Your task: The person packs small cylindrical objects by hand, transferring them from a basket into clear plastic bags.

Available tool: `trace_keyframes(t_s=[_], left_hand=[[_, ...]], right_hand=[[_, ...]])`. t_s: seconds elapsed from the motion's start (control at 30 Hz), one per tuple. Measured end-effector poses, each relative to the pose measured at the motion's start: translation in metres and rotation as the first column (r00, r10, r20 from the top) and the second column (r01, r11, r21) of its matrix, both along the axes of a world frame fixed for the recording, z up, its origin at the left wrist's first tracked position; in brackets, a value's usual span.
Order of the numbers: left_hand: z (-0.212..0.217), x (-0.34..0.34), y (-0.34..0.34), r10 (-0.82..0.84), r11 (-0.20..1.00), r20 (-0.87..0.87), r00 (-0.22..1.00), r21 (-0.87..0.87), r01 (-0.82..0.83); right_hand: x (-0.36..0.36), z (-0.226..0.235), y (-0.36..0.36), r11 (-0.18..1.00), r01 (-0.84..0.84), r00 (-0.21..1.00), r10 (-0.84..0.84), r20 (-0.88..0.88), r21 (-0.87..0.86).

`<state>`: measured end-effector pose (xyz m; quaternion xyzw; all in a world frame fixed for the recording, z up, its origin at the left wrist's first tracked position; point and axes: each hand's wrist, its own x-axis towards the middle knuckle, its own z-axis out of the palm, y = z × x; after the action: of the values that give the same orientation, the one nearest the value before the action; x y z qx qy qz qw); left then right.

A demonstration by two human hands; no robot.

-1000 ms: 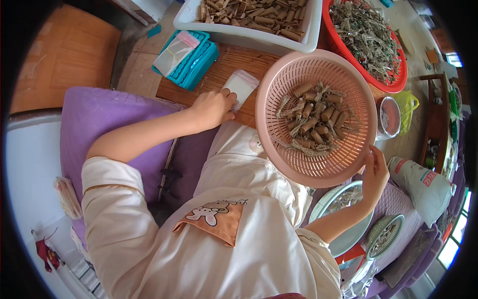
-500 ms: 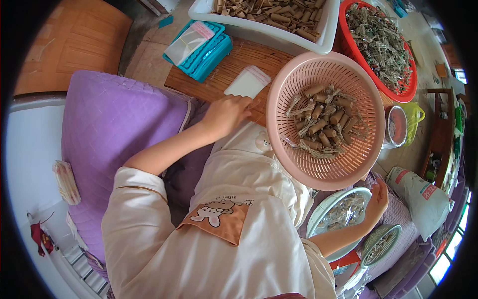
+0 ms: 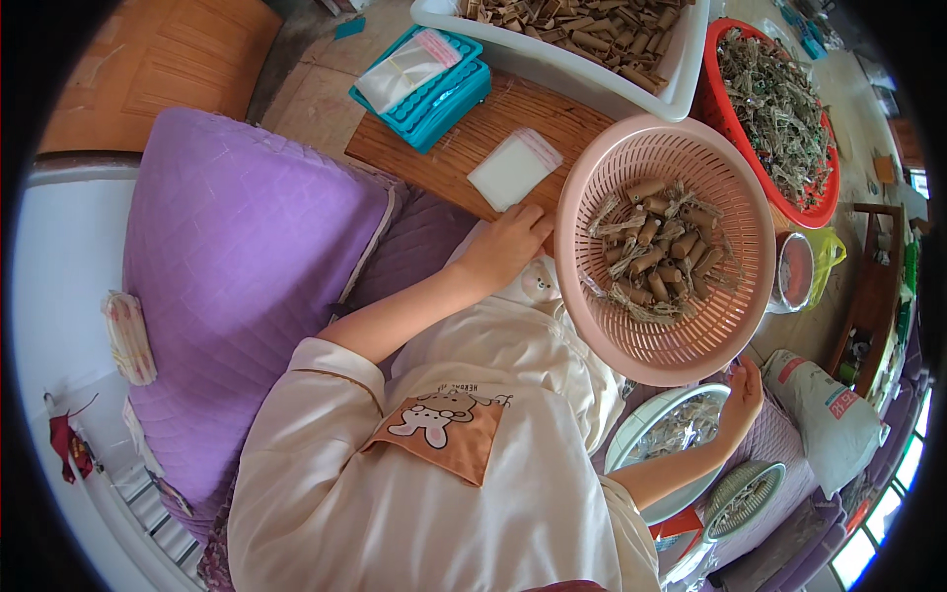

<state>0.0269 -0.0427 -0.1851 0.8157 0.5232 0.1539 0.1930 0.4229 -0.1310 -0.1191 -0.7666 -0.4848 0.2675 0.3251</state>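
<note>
A pink plastic basket (image 3: 592,326) stands before me, holding short brown cardboard tubes (image 3: 646,259) and bundles of pale stringy strands. My left hand (image 3: 506,249) is at its left rim, palm down with bent fingers; its fingertips are hidden, so a grip on the rim cannot be made out. Just beyond that hand, a stack of clear plastic bags (image 3: 513,170) lies on the wooden table. My right hand (image 3: 744,400) is below the basket's near right rim, fingers drawn together around something small, partly hidden. Beside that wrist stands a pale green basin (image 3: 623,449) of clear plastic-looking pieces.
More bags top a teal plastic crate (image 3: 434,113). Behind are a white tub (image 3: 681,84) of cardboard tubes and a red basket (image 3: 712,84) of stringy bundles. Right are a small bucket (image 3: 789,271), a white sack (image 3: 834,424) and a small green basket (image 3: 774,483). A purple cushion (image 3: 237,227) is left.
My left hand has moved right, from the table edge to the pink basket's rim. My right hand stays near the basket's near right side. The whole view has shifted slightly.
</note>
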Motion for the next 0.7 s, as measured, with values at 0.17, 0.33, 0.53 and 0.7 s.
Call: trace_keyframes(t_s=[0.17,0.33,0.53,0.7], left_hand=[[-0.003,-0.011,-0.01,-0.147,0.981,-0.028,0.989,0.127,0.149],[0.001,-0.029,-0.002,-0.193,0.981,0.161,0.968,0.008,0.195],[0.104,-0.111,0.097,0.036,0.989,0.185,0.982,-0.145,-0.009],[0.128,-0.331,0.243,0.624,0.539,0.533,0.571,0.236,-0.809]], right_hand=[[-0.001,-0.001,0.0,1.0,0.01,1.0,-0.01,-0.006,0.002],[0.005,-0.008,-0.002,1.0,0.007,0.999,-0.006,-0.034,0.029],[0.009,-0.006,-0.004,1.0,0.028,1.0,-0.028,-0.004,0.009],[0.012,0.0,0.005,0.999,-0.018,1.0,0.018,-0.001,0.027]])
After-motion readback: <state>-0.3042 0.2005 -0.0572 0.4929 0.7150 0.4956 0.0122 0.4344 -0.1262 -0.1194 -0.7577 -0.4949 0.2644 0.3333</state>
